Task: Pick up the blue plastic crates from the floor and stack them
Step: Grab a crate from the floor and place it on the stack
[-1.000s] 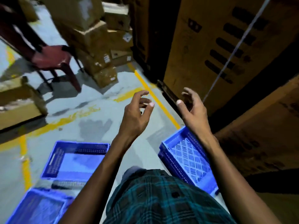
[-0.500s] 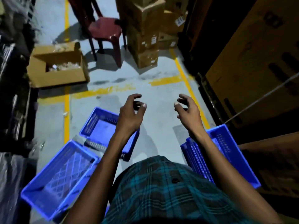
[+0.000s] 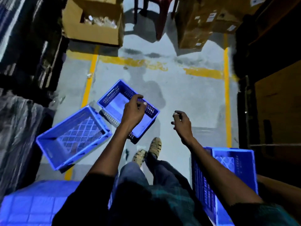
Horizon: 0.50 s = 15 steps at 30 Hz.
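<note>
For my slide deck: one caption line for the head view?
Both bare hands, left hand and right hand, hang empty above blue plastic crates on the grey floor.

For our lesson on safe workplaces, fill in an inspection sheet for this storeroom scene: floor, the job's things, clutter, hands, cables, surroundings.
Floor: grey concrete floor with worn yellow lines.
Job's things: solid-bottomed crate and mesh crate lie loose on the floor; a crate stack at right; another blue crate bottom left.
Clutter: open cardboard box holding unclear items; small scraps by the left line.
Hands: left hand above the solid-bottomed crate, contact unclear; right hand empty, fingers curled.
Cables: nothing seen.
Surroundings: red chair, sealed boxes, dark racks either side.
</note>
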Motion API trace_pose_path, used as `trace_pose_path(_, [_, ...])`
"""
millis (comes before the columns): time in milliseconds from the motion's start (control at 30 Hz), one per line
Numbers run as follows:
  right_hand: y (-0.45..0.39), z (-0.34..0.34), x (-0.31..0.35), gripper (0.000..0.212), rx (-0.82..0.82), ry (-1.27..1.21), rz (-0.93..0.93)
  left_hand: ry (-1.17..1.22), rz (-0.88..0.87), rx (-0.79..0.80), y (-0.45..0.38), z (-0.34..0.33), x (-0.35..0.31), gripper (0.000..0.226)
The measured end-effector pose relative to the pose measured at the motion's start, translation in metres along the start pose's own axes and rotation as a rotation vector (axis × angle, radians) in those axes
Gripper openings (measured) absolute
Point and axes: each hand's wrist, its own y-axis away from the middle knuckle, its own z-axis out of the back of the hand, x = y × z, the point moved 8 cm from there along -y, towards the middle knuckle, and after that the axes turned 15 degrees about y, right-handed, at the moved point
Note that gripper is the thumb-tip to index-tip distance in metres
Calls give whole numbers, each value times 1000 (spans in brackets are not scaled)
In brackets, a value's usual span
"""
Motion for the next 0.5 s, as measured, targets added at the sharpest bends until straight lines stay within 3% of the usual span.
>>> trace_pose_path(200, [-112, -91, -55, 41, 81, 105, -95, -79, 182, -58, -70, -10, 119, 27])
trace_pose_path(400, [-198, -196, -119, 37, 178, 200, -144, -72, 326, -98, -136, -30, 279, 28])
trace_pose_path(500, [-234, -260, -175, 36, 260, 205, -256, -68, 434, -117, -161, -39, 362, 27])
